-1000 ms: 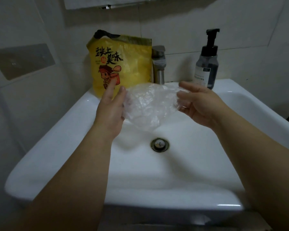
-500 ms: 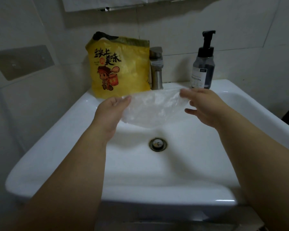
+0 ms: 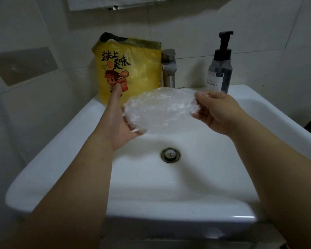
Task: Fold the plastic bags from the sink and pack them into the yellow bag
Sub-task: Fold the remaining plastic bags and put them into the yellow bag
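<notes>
**A:** What are the fingers doing?

**B:** The right hand (image 3: pixel 217 112) pinches the right end of the clear plastic bag (image 3: pixel 160 108). Its thumb (image 3: pixel 203 95) lies on top, the other fingers curl beneath, and the film is caught between them. The left hand (image 3: pixel 118 123) does not clamp. Its fingers lie under the bag's left end, seen only dimly through the plastic, and the bag rests on them. That thumb stands straight out, off the film.

**A:** And the hands themselves?

**B:** The left palm is turned up and inward, with the forearm reaching forward from the lower left. The right hand shows its back, and its forearm comes in from the lower right. The two hands are about level, with the bag stretched between them.

**A:** How does the bag lie?

**B:** It is flattened and crumpled. Its long axis runs from the left fingers across to the right fingers, nearly level, with the left end a little lower. It hangs in the air over the sink (image 3: pixel 77 126), touching only the hands.

**A:** What sits around the fingers?

**B:** Just beyond the left thumb tip the yellow bag (image 3: pixel 136 69) stands upright on the back ledge, printed face toward the person. Whether the thumb touches it, I cannot tell. Beyond the gap between the hands is the tap (image 3: pixel 169 69). Beyond the right fingertips is a dark pump bottle (image 3: pixel 220 69). Below the bag, and nearer the person than either set of fingers, is the drain (image 3: pixel 170 155).
</notes>
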Motion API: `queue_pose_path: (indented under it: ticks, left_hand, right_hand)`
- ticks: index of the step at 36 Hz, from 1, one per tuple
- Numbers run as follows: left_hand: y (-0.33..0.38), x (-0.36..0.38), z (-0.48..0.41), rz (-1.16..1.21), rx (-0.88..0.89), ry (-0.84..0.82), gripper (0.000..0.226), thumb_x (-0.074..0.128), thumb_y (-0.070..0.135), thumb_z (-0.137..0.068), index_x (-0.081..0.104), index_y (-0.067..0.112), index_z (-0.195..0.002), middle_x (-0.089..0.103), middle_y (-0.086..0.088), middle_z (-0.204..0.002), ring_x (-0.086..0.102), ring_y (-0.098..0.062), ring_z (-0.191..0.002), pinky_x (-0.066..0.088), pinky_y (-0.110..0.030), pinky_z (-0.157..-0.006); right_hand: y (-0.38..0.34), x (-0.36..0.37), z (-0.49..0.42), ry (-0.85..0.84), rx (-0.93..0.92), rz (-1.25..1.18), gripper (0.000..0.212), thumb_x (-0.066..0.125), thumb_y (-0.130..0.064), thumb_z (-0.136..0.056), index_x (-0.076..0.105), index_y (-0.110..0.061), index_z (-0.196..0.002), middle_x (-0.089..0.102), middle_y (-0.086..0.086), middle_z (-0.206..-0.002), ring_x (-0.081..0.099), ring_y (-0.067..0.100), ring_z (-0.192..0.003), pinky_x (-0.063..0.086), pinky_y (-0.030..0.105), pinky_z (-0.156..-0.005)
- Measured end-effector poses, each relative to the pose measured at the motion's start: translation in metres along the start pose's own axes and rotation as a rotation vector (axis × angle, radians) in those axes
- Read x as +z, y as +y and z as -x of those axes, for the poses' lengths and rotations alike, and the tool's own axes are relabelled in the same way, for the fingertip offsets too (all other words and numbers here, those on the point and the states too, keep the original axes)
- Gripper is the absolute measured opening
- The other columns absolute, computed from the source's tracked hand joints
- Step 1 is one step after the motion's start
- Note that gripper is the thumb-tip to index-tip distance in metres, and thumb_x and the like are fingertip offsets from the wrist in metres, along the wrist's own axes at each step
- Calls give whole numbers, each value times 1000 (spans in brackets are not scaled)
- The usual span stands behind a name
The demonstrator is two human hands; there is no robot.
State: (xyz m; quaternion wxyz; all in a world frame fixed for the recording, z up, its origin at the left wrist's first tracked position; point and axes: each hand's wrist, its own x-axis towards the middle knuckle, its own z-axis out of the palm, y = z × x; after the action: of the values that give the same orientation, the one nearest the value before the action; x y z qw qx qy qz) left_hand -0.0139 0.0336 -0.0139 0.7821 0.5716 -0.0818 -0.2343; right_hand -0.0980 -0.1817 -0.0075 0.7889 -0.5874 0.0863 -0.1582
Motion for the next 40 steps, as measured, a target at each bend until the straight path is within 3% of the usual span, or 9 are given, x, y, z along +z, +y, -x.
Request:
queue_pose_path:
  ticks: [6,8,15,20,22,26,29,33,40]
  left_hand:
    - [-6,5,1,-109,23,64,6,65,7,-86,59,9,-85,69,0,-66,63,-5,-53,51,-13,-49]
    - [-3,0,-2,-27,78,50,17,56,-4,-91,56,8,-80,64,3,-55,59,-1,-46,48,-9,-47]
    - [-3,-10,-10,111,84,33,34,51,-14,-88,53,-2,-119,65,-11,-92,65,-9,-69,50,-15,-51]
    - [0,-4,-6,72,71,-6,20,49,-13,-87,58,3,-81,63,-4,-68,58,-4,-51,43,-11,-45]
    - [5,-2,-2,272,120,-69,11,57,2,-82,60,4,-92,62,-6,-80,60,-5,-56,47,-10,-51]
    - [7,-1,-2,567,218,41,81,67,61,-72,52,9,-132,59,-10,-127,56,-24,-121,44,-36,-101]
    - [-11,20,0,266,49,-144,119,81,73,-28,54,12,-127,60,-10,-125,58,-22,-115,42,-43,-93]
    - [-34,53,3,-95,-48,-288,58,70,50,-60,68,12,-103,62,-2,-74,53,-8,-53,51,-30,-80]
    - [-27,41,-9,30,14,-112,21,53,28,-96,66,13,-98,74,1,-87,70,-12,-76,53,-27,-71]
  right_hand:
    - [-2,-4,-1,-8,29,-11,13,51,-10,-97,59,-8,-87,64,5,-75,66,10,-61,56,23,-61]
    - [-5,-6,0,-21,81,-17,9,52,-7,-96,59,-8,-90,62,5,-74,64,11,-61,57,24,-60]
    - [-14,-12,6,-294,291,152,37,65,-5,-73,57,-8,-109,63,11,-88,58,21,-65,58,29,-58]
    - [-10,-7,9,-354,353,480,14,64,-13,-87,57,-4,-77,54,2,-53,51,10,-46,50,21,-47]
    - [-8,-5,9,-339,315,445,21,59,-10,-91,54,-5,-71,48,1,-49,48,9,-45,48,19,-46]
    - [-4,18,9,-277,159,44,12,56,-10,-93,55,-7,-82,53,1,-62,50,7,-46,48,16,-46]
    - [10,37,10,-207,131,-48,9,54,-9,-95,58,-3,-88,58,6,-70,55,8,-47,50,16,-47]
    - [25,50,15,-187,92,87,10,51,1,-94,57,4,-87,53,15,-68,47,18,-51,46,20,-45]
    - [36,52,17,-184,46,434,17,58,-8,-94,61,1,-80,55,13,-66,50,15,-49,47,22,-47]
